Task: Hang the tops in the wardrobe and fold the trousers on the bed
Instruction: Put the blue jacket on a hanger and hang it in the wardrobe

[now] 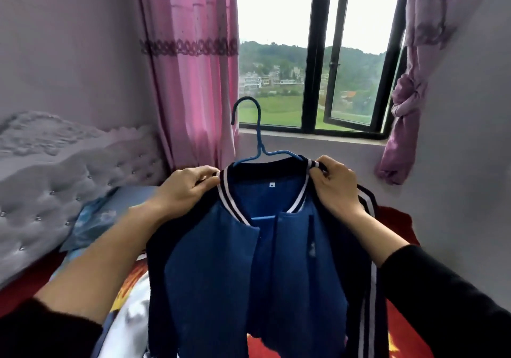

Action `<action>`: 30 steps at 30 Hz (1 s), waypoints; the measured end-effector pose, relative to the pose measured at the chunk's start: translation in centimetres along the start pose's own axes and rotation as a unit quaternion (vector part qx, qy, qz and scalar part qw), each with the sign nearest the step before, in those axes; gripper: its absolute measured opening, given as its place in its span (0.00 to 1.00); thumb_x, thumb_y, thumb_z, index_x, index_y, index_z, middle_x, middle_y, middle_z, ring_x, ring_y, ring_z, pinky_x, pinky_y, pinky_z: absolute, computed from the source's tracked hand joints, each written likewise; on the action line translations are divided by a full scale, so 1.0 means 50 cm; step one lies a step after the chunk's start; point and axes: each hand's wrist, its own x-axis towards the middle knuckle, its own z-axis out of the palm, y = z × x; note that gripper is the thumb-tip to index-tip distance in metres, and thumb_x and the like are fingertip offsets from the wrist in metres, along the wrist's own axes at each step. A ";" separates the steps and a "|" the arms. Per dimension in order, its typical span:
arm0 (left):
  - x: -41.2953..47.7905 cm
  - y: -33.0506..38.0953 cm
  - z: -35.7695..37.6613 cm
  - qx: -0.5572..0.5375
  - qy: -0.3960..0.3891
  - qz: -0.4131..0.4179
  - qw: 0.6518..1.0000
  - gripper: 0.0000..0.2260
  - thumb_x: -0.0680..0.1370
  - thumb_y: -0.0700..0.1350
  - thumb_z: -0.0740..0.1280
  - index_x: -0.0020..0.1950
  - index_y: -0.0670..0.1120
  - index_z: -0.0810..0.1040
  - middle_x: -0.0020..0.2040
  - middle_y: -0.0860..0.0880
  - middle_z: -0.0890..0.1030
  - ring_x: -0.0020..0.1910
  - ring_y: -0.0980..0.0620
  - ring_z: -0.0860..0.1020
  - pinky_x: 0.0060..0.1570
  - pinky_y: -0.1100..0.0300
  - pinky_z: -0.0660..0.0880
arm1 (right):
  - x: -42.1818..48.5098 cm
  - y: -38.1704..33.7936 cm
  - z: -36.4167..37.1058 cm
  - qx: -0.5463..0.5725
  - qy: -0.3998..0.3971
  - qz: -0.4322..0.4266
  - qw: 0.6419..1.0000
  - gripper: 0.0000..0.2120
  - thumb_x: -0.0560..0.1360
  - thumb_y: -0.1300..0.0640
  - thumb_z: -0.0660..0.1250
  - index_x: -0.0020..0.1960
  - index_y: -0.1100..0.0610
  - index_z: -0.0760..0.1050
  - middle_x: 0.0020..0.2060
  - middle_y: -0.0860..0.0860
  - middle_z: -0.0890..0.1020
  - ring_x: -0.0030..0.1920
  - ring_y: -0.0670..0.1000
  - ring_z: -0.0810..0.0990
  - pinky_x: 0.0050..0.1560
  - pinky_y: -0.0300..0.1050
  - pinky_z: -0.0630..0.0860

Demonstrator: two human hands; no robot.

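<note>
My fingers point(206, 176) pinch the blue, striped-collar jacket point(226, 269) at both shoulders; blue wire hanger point(258, 147) hook between, clear above.

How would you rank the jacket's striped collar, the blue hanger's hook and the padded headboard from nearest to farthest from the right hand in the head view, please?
1. The striped collar: on the jacket, pinched by the right hand.
2. The hanger hook: up to the left, before the window.
3. The padded headboard: far left of the view.

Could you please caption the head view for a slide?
Left hand and right hand grip the collar of a blue jacket on a blue hanger.
</note>
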 end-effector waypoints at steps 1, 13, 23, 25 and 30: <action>-0.015 -0.004 0.009 -0.014 0.021 -0.007 1.000 0.12 0.80 0.54 0.62 0.56 0.51 0.80 0.50 0.54 0.83 0.52 0.53 0.80 0.49 0.67 0.69 | -0.004 -0.002 0.003 0.003 -0.012 -0.005 1.000 0.11 0.78 0.55 0.62 0.39 0.58 0.74 0.30 0.49 0.76 0.34 0.53 0.72 0.36 0.44 0.58; -0.199 -0.006 -0.069 -0.002 0.267 -0.080 0.960 0.09 0.81 0.48 0.60 0.50 0.46 0.78 0.38 0.50 0.81 0.38 0.53 0.77 0.37 0.67 0.67 | -0.050 -0.213 0.059 0.042 -0.102 -0.154 0.982 0.09 0.75 0.56 0.60 0.38 0.58 0.66 0.29 0.52 0.74 0.34 0.57 0.71 0.37 0.46 0.62; -0.445 -0.108 -0.322 0.121 0.301 -0.135 0.936 0.09 0.79 0.52 0.63 0.54 0.49 0.78 0.41 0.61 0.75 0.47 0.54 0.75 0.59 0.48 0.69 | -0.126 -0.511 0.152 0.170 -0.133 -0.234 0.948 0.12 0.74 0.52 0.62 0.33 0.55 0.70 0.25 0.49 0.73 0.28 0.52 0.71 0.31 0.43 0.67; -0.515 -0.149 -0.359 0.117 0.317 -0.165 0.926 0.09 0.79 0.51 0.63 0.54 0.48 0.77 0.42 0.58 0.76 0.46 0.54 0.75 0.55 0.55 0.70 | -0.177 -0.579 0.184 0.184 -0.153 -0.248 0.939 0.10 0.74 0.53 0.63 0.36 0.55 0.71 0.26 0.50 0.74 0.31 0.56 0.74 0.35 0.48 0.72; -0.694 -0.225 -0.450 0.126 0.384 -0.179 0.897 0.07 0.80 0.47 0.63 0.51 0.44 0.77 0.43 0.52 0.79 0.42 0.56 0.76 0.38 0.68 0.66 | -0.296 -0.766 0.243 0.187 -0.256 -0.343 0.884 0.09 0.76 0.48 0.61 0.50 0.54 0.72 0.38 0.52 0.80 0.40 0.57 0.76 0.43 0.52 0.74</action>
